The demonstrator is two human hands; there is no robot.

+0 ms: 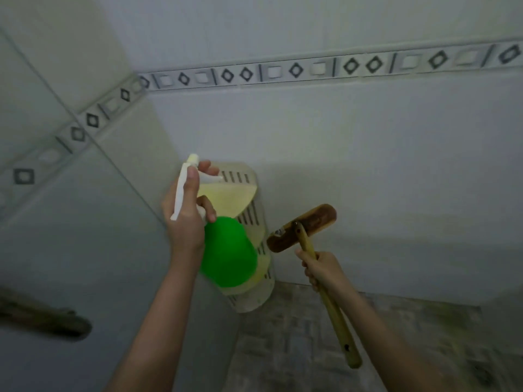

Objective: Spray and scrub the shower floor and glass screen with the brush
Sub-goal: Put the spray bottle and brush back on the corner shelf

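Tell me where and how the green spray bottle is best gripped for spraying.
Grip the spray bottle at its narrow white neck, from behind the trigger head, as the left hand does. The round green body is too wide to wrap, and the nozzle points away, leaving fingers at the trigger.

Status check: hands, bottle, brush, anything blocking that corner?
Left hand shut on green spray bottle, nozzle toward wall corner. Right hand shut on brush handle, head raised off the floor. Corner shelf sits right behind the bottle.

A bright green spray bottle with a white trigger head, a brown wooden brush, a cream corner shelf, pale walls with a grey diamond-patterned border.
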